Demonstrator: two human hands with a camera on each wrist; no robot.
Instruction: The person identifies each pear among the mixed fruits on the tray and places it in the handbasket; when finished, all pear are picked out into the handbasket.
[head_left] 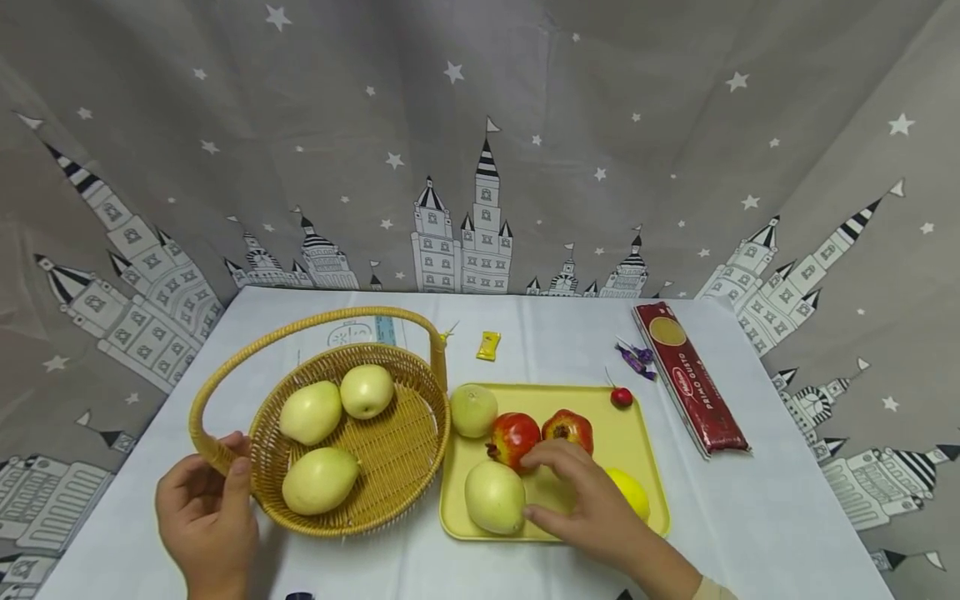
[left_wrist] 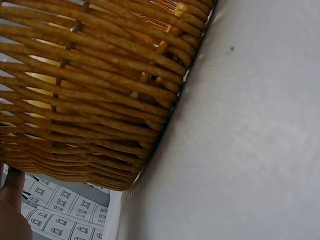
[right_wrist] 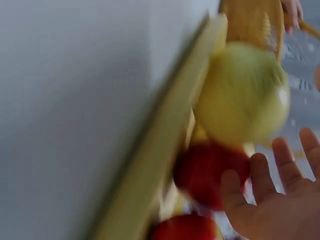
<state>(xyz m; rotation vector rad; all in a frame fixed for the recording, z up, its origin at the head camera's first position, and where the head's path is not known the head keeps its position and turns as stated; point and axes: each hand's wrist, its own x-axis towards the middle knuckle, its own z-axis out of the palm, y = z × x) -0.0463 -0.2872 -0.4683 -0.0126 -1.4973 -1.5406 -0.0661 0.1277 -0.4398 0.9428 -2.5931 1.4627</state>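
Note:
My left hand [head_left: 210, 508] grips the wicker basket [head_left: 397, 492] at the left base of its arched handle. Inside lie several pale green fruits [head_left: 311, 412], two of them pear-shaped. The left wrist view shows the basket's woven side [left_wrist: 100, 95] close up. Over the yellow tray [head_left: 618, 425], my right hand [head_left: 581, 500] has its fingers spread, its thumb tip right beside a pale green fruit [head_left: 495, 497]. Behind that fruit are a red pomegranate [head_left: 514, 440], a second pomegranate [head_left: 568, 430] partly behind my fingers, and another pale green fruit [head_left: 474, 410].
A yellow lemon [head_left: 628, 493] is partly hidden by my right hand. On the tray's far right corner lies a cherry [head_left: 621, 397]. Beyond are purple wrapped candies [head_left: 636, 358], a long red coffee packet [head_left: 693, 383] and a yellow wrapped candy [head_left: 488, 345].

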